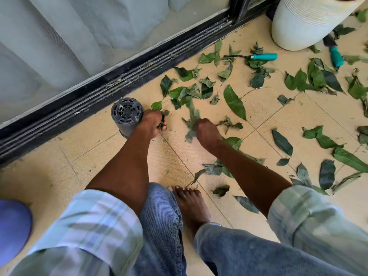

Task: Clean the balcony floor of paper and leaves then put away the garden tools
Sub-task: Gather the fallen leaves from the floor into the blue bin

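Note:
Green leaves (235, 101) lie scattered over the beige tiled balcony floor (103, 156), thickest to the right. My left hand (151, 124) grips a small bunch of leaves low over the tiles, beside an overturned black plastic pot (126, 116). My right hand (205, 132) holds a blurred clump of leaves (192, 118) just above the floor. Two garden tools with teal handles lie among the leaves: a small hand rake (262, 56) and a second tool (336, 55) at the foot of the white planter. No paper shows.
A large white ribbed planter (304, 24) stands at the back right. The black sliding-door track (119, 76) runs diagonally along the left. A blue object (14, 224) sits at the lower left edge. My bare foot (191, 204) stands on the tiles between my arms.

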A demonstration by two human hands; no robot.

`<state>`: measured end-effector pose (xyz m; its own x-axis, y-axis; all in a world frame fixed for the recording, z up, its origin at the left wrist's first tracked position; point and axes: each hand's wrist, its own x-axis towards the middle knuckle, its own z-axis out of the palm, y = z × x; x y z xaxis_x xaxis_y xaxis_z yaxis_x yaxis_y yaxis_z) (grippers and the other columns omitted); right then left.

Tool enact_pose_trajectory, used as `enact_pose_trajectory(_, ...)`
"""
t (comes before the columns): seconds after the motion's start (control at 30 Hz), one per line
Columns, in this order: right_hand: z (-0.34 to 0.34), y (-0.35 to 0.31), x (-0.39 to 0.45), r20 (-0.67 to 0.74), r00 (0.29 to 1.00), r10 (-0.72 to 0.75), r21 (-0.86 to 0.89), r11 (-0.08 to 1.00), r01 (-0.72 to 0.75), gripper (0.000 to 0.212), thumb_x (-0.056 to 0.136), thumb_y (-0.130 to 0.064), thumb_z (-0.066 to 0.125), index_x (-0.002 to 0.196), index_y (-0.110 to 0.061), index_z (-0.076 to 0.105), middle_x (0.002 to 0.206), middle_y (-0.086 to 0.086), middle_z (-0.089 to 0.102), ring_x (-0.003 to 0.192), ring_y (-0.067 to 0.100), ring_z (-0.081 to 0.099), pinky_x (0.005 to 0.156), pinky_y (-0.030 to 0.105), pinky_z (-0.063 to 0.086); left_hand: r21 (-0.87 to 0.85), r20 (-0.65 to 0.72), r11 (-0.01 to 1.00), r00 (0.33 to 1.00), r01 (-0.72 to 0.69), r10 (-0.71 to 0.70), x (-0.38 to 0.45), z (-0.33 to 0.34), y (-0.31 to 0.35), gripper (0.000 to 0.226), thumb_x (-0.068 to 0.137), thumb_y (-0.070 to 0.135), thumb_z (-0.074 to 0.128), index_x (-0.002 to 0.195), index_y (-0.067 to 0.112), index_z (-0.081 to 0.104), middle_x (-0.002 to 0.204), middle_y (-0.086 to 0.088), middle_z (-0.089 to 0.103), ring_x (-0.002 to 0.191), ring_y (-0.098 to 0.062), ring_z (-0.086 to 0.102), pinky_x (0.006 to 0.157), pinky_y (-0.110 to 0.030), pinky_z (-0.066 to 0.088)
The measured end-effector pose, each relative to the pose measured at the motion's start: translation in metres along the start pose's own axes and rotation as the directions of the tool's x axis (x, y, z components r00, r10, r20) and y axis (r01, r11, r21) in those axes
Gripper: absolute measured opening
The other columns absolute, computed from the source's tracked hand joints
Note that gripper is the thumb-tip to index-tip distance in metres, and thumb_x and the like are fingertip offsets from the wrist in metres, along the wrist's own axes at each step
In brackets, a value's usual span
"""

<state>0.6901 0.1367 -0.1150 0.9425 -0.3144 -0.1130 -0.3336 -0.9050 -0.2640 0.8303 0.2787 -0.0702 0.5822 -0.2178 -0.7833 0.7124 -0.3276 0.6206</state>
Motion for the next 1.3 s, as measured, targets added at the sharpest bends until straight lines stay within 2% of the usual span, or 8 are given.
enact_pose_trajectory(0.17, -0.035, -0.003, 0.017, -0.165, 0.921, 0.353, 0.618, 0.765, -0.183, 0.024, 0.082, 0.010, 0.055, 0.087, -0.001, 0.075, 0.083, 0.007, 0.073, 0.059, 0.011, 0.061, 0.056, 0.018, 0.050, 0.137, 0.123, 0.990, 0.991, 0.032, -0.049, -0.010, 0.010, 0.001, 0.028, 0.096, 0.035, 0.059, 0.094, 0.008, 0.066, 0.070, 0.000, 0.045, 0.052, -0.009, 0.036, 0.040, -0.022, 0.033)
enact_pose_trajectory(0.33, -0.058, -0.045, 0.024, -0.007, 0.906, 0.423, 0.809, 0.534, -0.243, 0.022, 0.076, 0.008, 0.065, 0.072, -0.014, 0.069, 0.071, 0.000, 0.068, 0.060, 0.007, 0.059, 0.058, 0.019, 0.051, 0.071, 0.322, 0.997, 0.946, 0.022, -0.044, -0.024, 0.036, 0.003, 0.068, 0.065, 0.073, 0.069, 0.098, 0.014, 0.062, 0.070, -0.001, 0.050, 0.054, -0.010, 0.040, 0.050, -0.025, 0.036)
enact_pose_trajectory(0.5, -0.053, -0.074, 0.021, 0.069, 0.840, 0.538, 0.857, 0.399, -0.326, 0.034, 0.083, 0.006, 0.052, 0.062, -0.020, 0.058, 0.059, -0.001, 0.059, 0.050, 0.012, 0.055, 0.046, 0.022, 0.044, -0.036, 0.252, 0.999, 0.968, 0.008, 0.002, -0.027, 0.054, 0.007, 0.035, 0.093, 0.049, 0.057, 0.084, 0.017, 0.064, 0.072, -0.005, 0.057, 0.058, -0.015, 0.051, 0.053, -0.029, 0.040)
enact_pose_trajectory(0.67, -0.067, -0.060, 0.019, 0.324, 0.924, 0.201, 0.900, 0.237, -0.367, 0.029, 0.078, 0.007, 0.067, 0.102, -0.008, 0.065, 0.094, 0.008, 0.070, 0.077, 0.018, 0.068, 0.064, 0.026, 0.057, -0.023, 0.079, 0.999, 0.996, 0.042, -0.040, -0.016, 0.026, -0.002, 0.031, 0.104, 0.020, 0.036, 0.093, 0.011, 0.064, 0.069, -0.005, 0.056, 0.047, -0.011, 0.041, 0.037, -0.020, 0.033)
enact_pose_trajectory(0.9, -0.054, -0.006, 0.075, -0.071, 0.938, 0.340, 0.444, 0.853, -0.275, 0.034, 0.081, 0.005, 0.055, 0.112, -0.002, 0.067, 0.112, 0.015, 0.069, 0.098, 0.025, 0.065, 0.075, 0.016, 0.041, -0.032, 0.028, 0.998, 0.998, -0.048, 0.049, -0.005, -0.002, 0.004, 0.028, 0.101, 0.001, 0.031, 0.096, 0.002, 0.059, 0.067, -0.012, 0.059, 0.041, -0.013, 0.052, 0.036, -0.021, 0.037)
enact_pose_trajectory(1.07, -0.030, 0.010, 0.092, 0.035, 0.976, 0.213, 0.025, 0.976, -0.214, 0.047, 0.091, -0.004, 0.047, 0.137, -0.010, 0.047, 0.140, 0.021, 0.043, 0.128, 0.034, 0.044, 0.099, 0.044, 0.048, -0.066, 0.013, 0.998, 1.000, 0.012, -0.011, 0.008, -0.014, 0.012, 0.035, 0.104, 0.008, 0.025, 0.110, -0.008, 0.056, 0.086, -0.020, 0.068, 0.063, -0.023, 0.069, 0.043, -0.020, 0.050)
enact_pose_trajectory(1.2, -0.017, 0.004, 0.065, -0.016, 0.986, 0.163, -0.086, 0.983, -0.164, 0.030, 0.101, -0.008, 0.037, 0.123, -0.003, 0.057, 0.126, 0.021, 0.049, 0.114, 0.028, 0.053, 0.087, 0.038, 0.055, 0.151, -0.147, 0.985, 0.984, -0.081, 0.103, 0.006, -0.020, 0.016, 0.025, 0.101, 0.007, 0.035, 0.105, 0.003, 0.060, 0.071, -0.007, 0.060, 0.039, -0.010, 0.056, 0.034, -0.017, 0.042)
enact_pose_trajectory(1.3, -0.011, 0.004, 0.062, -0.013, 0.985, 0.169, -0.062, 0.984, -0.170, 0.028, 0.099, -0.007, 0.037, 0.120, 0.002, 0.055, 0.118, 0.022, 0.055, 0.108, 0.030, 0.053, 0.089, 0.034, 0.049, 0.027, -0.137, 0.999, 0.989, -0.044, 0.048, 0.007, -0.021, 0.015, 0.020, 0.092, 0.008, 0.039, 0.081, 0.011, 0.056, 0.068, -0.005, 0.053, 0.048, -0.015, 0.052, 0.041, -0.024, 0.039)
